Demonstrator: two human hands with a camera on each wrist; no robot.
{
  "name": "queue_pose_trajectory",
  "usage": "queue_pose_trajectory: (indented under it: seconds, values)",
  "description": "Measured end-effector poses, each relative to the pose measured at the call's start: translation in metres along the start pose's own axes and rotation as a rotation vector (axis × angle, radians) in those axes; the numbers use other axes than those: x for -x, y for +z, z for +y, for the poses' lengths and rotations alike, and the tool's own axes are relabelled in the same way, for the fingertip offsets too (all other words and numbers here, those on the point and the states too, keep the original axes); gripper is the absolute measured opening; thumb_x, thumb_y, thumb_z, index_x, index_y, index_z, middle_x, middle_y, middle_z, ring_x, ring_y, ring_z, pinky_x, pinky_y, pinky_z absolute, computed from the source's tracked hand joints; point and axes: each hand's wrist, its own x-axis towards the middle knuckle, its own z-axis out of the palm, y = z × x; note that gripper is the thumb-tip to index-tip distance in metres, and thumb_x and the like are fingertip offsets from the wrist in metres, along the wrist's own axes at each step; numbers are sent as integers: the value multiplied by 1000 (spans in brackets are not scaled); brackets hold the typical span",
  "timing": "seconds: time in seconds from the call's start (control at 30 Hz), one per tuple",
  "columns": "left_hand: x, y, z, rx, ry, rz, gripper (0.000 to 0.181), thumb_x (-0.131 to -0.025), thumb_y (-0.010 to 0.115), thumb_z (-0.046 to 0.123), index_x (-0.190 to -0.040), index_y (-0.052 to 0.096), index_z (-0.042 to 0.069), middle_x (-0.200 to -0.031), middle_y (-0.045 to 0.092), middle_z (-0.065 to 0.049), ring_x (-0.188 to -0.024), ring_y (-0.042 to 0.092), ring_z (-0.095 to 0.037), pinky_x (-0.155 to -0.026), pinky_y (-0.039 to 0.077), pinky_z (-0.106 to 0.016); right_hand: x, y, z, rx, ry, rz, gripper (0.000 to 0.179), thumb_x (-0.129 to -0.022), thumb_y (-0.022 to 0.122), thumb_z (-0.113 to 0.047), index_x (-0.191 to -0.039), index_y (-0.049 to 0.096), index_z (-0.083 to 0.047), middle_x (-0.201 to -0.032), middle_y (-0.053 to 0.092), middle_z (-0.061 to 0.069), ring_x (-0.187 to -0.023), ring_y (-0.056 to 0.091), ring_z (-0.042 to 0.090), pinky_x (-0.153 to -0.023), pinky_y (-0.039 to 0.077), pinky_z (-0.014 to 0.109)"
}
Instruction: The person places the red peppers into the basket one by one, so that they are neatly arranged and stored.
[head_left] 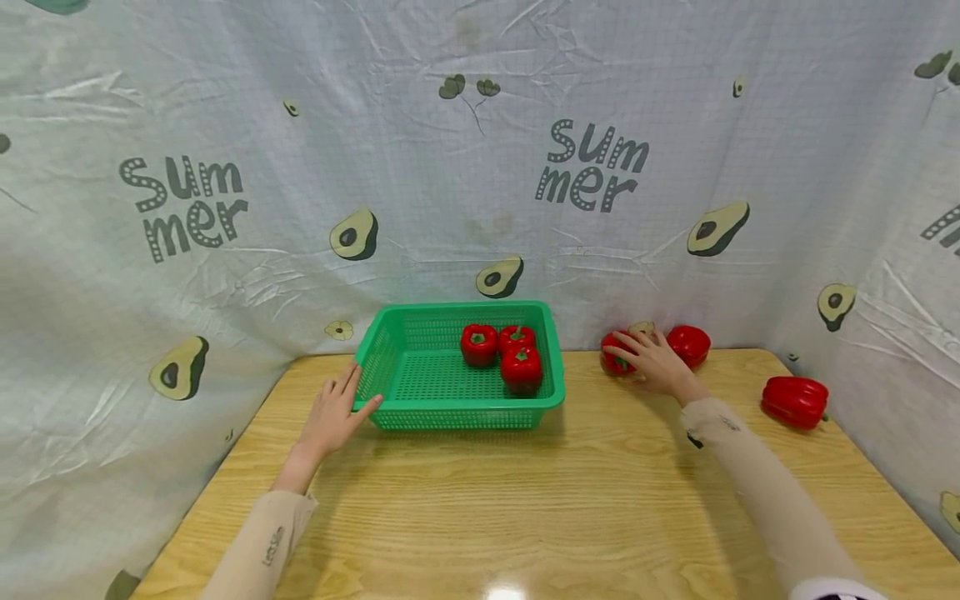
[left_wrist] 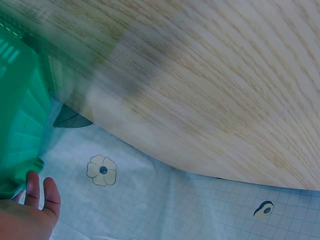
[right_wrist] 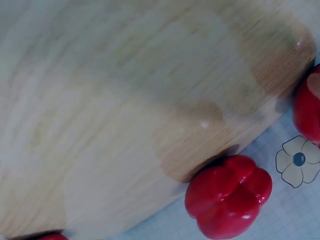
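Observation:
My left hand (head_left: 335, 414) rests at the left front corner of a green plastic basket (head_left: 457, 404), its fingers stretched along the rim and the thumb apart. In the left wrist view, part of that hand (left_wrist: 35, 210) shows beside the basket's green wall (left_wrist: 22, 110). Three red bell peppers, one of them a front pepper (head_left: 521, 369), sit upright in the basket's right half. Right of the basket, my right hand (head_left: 654, 364) has its fingers curved over a red bell pepper (head_left: 617, 353) on the table. The right wrist view catches a fingertip on that pepper (right_wrist: 306, 112) at its edge.
Just behind my right hand lies another red bell pepper (head_left: 687, 345). Farther right, one more pepper (head_left: 795, 402) lies on its side near the table's right edge. A patterned white cloth (head_left: 420, 167) hangs behind and beside the wooden table (head_left: 480, 508).

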Motion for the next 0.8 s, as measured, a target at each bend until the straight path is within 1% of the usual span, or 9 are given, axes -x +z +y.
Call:
queue_pose_trajectory:
  seconds: [0.1, 0.2, 0.3, 0.4, 0.53, 0.6, 0.8]
  values:
    - [1, -1, 2, 6, -1, 0, 74, -91, 41, 47, -140, 21, -4, -146, 20, -21, -93, 36, -30, -76, 32, -44, -4, 1, 2, 29, -6, -40, 73, -62, 80, -23, -127, 49, -16, -134, 44, 15, -120, 37, 37, -91, 30, 63]
    - [1, -2, 3, 10, -4, -4, 73, -91, 42, 46, -140, 21, -4, -146, 20, -21, -96, 36, -32, -78, 32, -46, -7, 0, 4, 87, -11, -82, 75, -60, 81, -19, -128, 49, -20, -135, 43, 14, -119, 39, 36, -91, 31, 62]
    - [2, -3, 4, 7, -5, -5, 73, -91, 41, 46, -140, 20, -4, -146, 20, -21, -101, 36, -34, -81, 32, -49, -10, -1, 4, 142, -18, -110, 76, -59, 81, -15, -128, 49, -23, -135, 43, 13, -118, 40, 35, -91, 32, 61]
    - [2, -3, 3, 9, -5, -3, 73, -91, 42, 46, -140, 20, -4, -146, 20, -21, -99, 36, -33, -81, 32, -48, -13, 1, 5, 186, -17, -136, 76, -59, 81, -12, -128, 49, -23, -134, 44, 12, -118, 40, 34, -91, 33, 60]
    - [2, -3, 3, 6, -6, 3, 73, -91, 42, 46, -141, 21, -3, -146, 21, -20, -93, 35, -29, -78, 32, -45, -16, 2, 3, 223, -23, -147, 73, -60, 78, -6, -126, 51, -23, -133, 46, 11, -117, 42, 34, -89, 34, 60]
    - [2, -3, 3, 2, -8, 3, 73, -91, 42, 46, -141, 21, -3, -146, 20, -20, -93, 35, -29, -77, 32, -44, -17, 2, 2, 244, -31, -149, 72, -61, 77, -4, -126, 51, -24, -132, 46, 11, -115, 43, 34, -88, 36, 59]
    - [2, -3, 4, 2, -7, -2, 74, -91, 41, 47, -140, 20, -3, -146, 20, -20, -99, 36, -33, -84, 32, -50, -18, 5, 2, 338, -50, -148, 68, -69, 71, -1, -126, 49, -30, -132, 47, 5, -111, 43, 29, -83, 39, 49]
